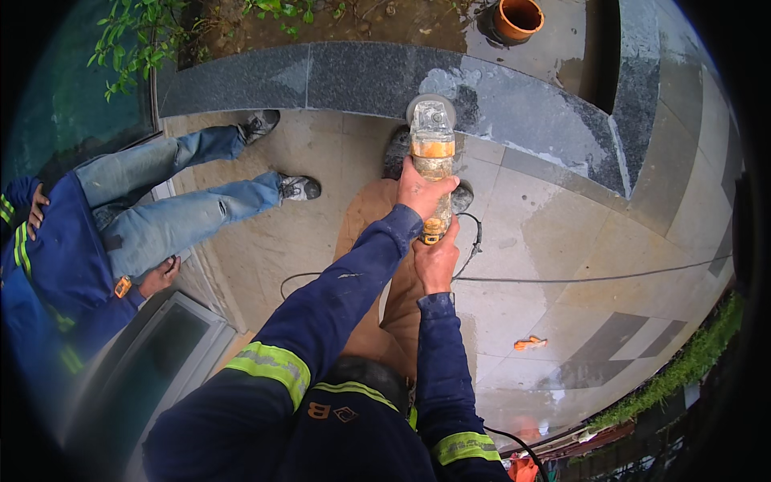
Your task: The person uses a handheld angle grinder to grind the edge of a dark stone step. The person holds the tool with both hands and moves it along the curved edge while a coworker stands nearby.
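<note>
One angle grinder [434,165], long axis near-to-far, has its disc [448,107] at the stone ledge's [365,76] near edge, left hand [423,189] grasping the body nearer the disc, right hand [437,261] grasping the near end.

The left hand [422,193] covers the middle of the angle grinder [434,165], and I cannot see most of its fingers; the right hand [436,263] likewise conceals part of the rear end. The grinding disc [430,97] lies mostly beneath the grinder's front, so I cannot tell whether it touches the stone ledge [361,76]. The right shoe [463,197] is partly hidden. At left, my view's rim crops a co-worker [60,225]. The orange object [530,343] is too small for me to identify.
</note>
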`<action>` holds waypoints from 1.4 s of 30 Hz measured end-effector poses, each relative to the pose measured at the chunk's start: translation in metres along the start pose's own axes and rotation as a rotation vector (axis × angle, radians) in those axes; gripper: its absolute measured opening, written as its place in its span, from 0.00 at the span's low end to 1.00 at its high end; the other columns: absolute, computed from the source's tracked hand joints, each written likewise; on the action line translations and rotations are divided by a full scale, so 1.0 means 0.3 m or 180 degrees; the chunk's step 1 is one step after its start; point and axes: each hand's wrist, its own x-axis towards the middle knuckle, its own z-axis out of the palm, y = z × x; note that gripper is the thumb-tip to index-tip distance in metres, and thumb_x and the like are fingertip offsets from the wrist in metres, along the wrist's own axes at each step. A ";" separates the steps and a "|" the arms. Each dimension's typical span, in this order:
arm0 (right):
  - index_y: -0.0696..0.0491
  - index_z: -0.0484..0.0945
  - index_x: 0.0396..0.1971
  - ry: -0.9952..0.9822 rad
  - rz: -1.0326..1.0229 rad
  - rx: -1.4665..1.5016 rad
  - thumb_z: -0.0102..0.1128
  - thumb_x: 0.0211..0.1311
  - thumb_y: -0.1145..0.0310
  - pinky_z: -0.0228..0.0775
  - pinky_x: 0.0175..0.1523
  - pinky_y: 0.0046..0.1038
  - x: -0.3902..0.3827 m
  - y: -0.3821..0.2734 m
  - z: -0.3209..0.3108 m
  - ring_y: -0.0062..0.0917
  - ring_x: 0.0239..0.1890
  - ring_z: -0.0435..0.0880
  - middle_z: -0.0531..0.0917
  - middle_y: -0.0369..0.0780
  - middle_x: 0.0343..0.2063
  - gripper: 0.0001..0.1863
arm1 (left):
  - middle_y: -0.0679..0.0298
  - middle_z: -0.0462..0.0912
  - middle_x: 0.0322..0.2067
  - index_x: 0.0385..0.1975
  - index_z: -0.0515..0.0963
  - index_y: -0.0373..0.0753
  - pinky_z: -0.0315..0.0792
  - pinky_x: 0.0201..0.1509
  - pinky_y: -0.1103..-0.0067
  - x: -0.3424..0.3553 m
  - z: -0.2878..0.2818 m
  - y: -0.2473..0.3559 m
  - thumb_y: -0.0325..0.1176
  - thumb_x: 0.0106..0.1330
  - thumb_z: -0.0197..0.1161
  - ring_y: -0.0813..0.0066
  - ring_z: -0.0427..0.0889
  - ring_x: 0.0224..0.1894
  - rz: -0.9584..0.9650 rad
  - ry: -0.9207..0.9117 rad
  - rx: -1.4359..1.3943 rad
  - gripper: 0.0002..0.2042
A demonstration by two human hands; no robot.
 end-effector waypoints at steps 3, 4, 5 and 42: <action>0.54 0.58 0.67 0.0170 -0.0172 -0.0122 0.67 0.48 0.77 0.75 0.47 0.48 0.014 -0.003 0.020 0.58 0.43 0.83 0.83 0.61 0.39 0.44 | 0.49 0.82 0.48 0.56 0.66 0.28 0.77 0.55 0.68 0.016 -0.004 0.020 0.35 0.48 0.80 0.61 0.84 0.48 0.0078 -0.0020 0.0242 0.38; 0.54 0.58 0.67 0.0121 -0.0174 -0.0153 0.67 0.48 0.77 0.75 0.47 0.48 0.019 -0.013 0.022 0.58 0.43 0.83 0.83 0.61 0.38 0.44 | 0.49 0.82 0.48 0.56 0.66 0.28 0.76 0.55 0.68 0.023 -0.010 0.026 0.35 0.48 0.80 0.61 0.84 0.48 0.0140 0.0021 0.0234 0.38; 0.54 0.58 0.67 0.0073 -0.0175 -0.0184 0.67 0.48 0.77 0.75 0.46 0.48 0.025 -0.022 0.022 0.58 0.43 0.83 0.83 0.61 0.38 0.44 | 0.49 0.82 0.48 0.56 0.66 0.28 0.76 0.56 0.68 0.030 -0.016 0.032 0.36 0.48 0.80 0.61 0.84 0.48 0.0201 0.0061 0.0226 0.38; 0.57 0.60 0.66 0.0002 -0.0085 0.0070 0.69 0.50 0.76 0.74 0.53 0.45 0.015 0.063 0.034 0.56 0.50 0.81 0.81 0.58 0.48 0.42 | 0.56 0.81 0.45 0.53 0.67 0.30 0.78 0.52 0.71 -0.018 -0.001 0.007 0.31 0.49 0.79 0.68 0.82 0.45 0.0129 0.0201 0.0165 0.34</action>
